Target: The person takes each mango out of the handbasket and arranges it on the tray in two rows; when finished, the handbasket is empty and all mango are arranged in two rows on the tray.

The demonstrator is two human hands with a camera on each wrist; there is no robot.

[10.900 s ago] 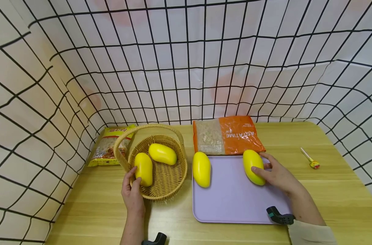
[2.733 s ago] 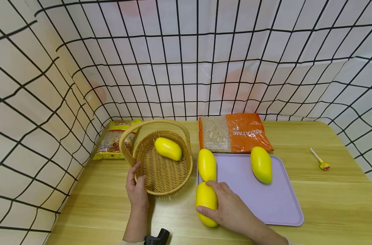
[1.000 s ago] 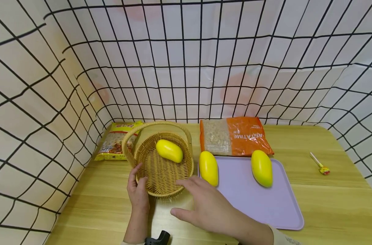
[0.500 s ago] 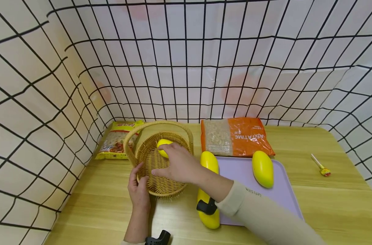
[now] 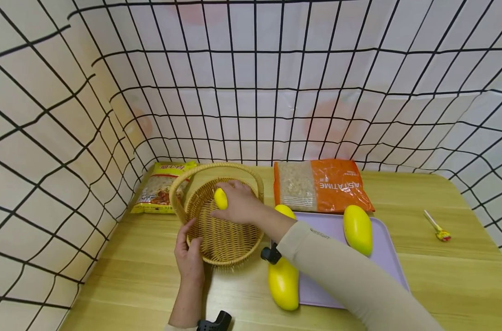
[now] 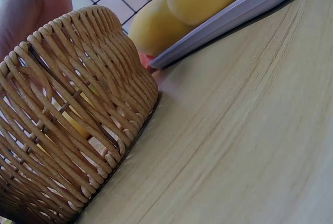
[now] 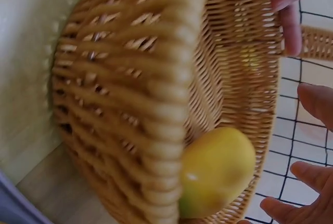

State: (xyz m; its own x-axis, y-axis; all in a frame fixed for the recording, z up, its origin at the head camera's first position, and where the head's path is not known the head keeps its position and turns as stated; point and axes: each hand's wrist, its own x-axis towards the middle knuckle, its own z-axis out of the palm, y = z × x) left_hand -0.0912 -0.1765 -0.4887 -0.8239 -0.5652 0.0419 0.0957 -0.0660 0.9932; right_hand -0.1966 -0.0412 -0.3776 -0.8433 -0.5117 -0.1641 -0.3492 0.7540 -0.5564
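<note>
In the head view my left hand [image 5: 189, 257] holds the near left rim of a round wicker basket [image 5: 230, 243], thumb over the inside. My right hand [image 5: 240, 204] reaches into the basket above a yellow mango [image 5: 220, 199] and hides most of it. In the right wrist view that mango [image 7: 221, 174] lies against the basket wall, with the spread fingers [image 7: 309, 177] apart from it. To the right, one mango [image 5: 358, 230] lies on a lilac tray [image 5: 387, 257]. A second mango [image 5: 284, 211] and a third mango [image 5: 284, 285] line its left edge, partly covered by my arm.
Behind the tray lies an orange bag [image 5: 325, 186] with a see-through panel. A yellow food packet [image 5: 157, 188] sits behind the basket's left side. A lollipop [image 5: 438, 227] lies at the right. The basket's tall handle [image 5: 223, 165] arches over its far side.
A mango formerly in the basket was carried to the tray's left edge and let go. My right hand then moved left and back into the basket. My left hand has stayed at the rim.
</note>
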